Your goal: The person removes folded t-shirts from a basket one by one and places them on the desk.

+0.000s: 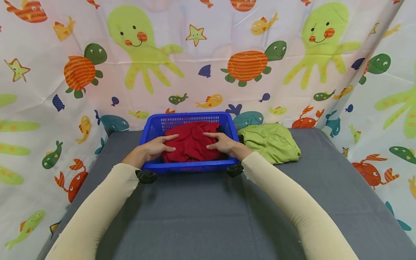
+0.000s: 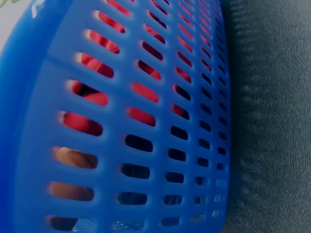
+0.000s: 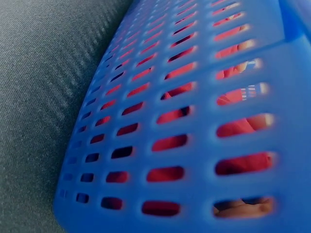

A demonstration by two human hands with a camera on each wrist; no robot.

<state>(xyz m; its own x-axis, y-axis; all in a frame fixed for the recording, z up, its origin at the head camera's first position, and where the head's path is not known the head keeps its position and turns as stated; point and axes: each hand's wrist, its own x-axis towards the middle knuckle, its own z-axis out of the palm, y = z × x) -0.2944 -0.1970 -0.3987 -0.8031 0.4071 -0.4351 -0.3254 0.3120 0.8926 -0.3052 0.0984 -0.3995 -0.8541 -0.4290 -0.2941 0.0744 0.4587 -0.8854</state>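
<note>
A blue plastic basket [image 1: 190, 166] stands at the back of the grey table, with a crumpled red cloth [image 1: 192, 139] inside it. Over the basket's left end reaches my left hand [image 1: 152, 148], thumb and forefinger spread and resting at the cloth's left side. My right hand [image 1: 226, 145] comes over the right end the same way, fingertips on the cloth's right side. Both wrist views look at the basket's slotted wall [image 2: 36, 126] from outside; red cloth [image 3: 165, 142] shows through the slots, and part of a hand [image 3: 245, 209] shows low down.
Right of the basket lies a bunched lime-green cloth [image 1: 272, 142], close beside its wall. Behind the table [image 1: 195, 213] hangs a white curtain [image 1: 195, 76] printed with sea animals, which also runs along both sides.
</note>
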